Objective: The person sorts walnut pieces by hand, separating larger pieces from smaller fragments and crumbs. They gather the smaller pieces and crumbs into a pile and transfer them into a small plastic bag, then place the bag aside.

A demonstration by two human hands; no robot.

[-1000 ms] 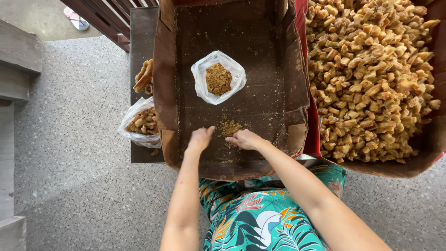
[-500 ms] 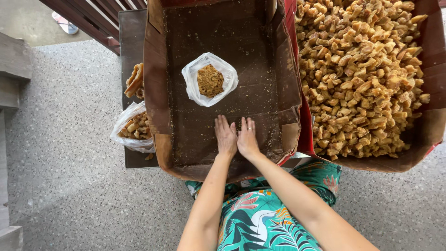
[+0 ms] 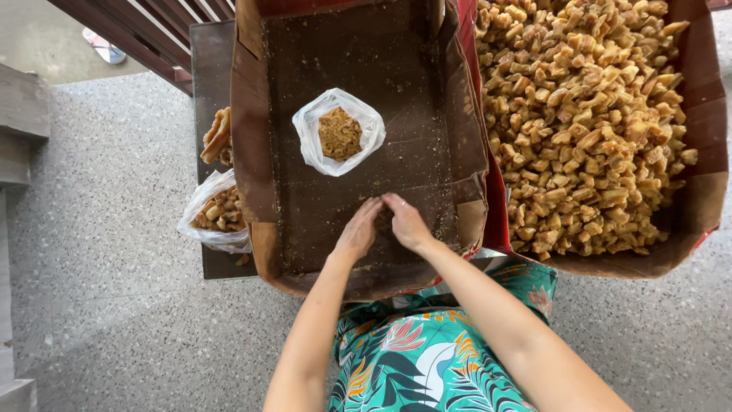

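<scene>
Nearest the camera, both forearms reach up from about 6 o'clock into the emptied cardboard box (image 3: 358, 137). The left hand (image 3: 357, 233) and the right hand (image 3: 408, 223) meet over the box floor, fingers curved inward and tips touching, cupped together around a small heap of crumbs (image 3: 383, 220); how much they enclose is hidden by the fingers.

Judging by the box, the work looks well along: its dark floor is nearly bare, with only scattered specks left along the near edge and corners. Beyond the hands, toward 12 o'clock, an open clear plastic bag (image 3: 339, 131) sits on the box floor, already partly filled with brown crumbs.

At 9 o'clock, outside the box on the dark surface (image 3: 210, 69), lies another bag of fried pieces (image 3: 217, 214). At 2 o'clock a second box of golden fried pieces (image 3: 587, 114) stands heaped full.
</scene>
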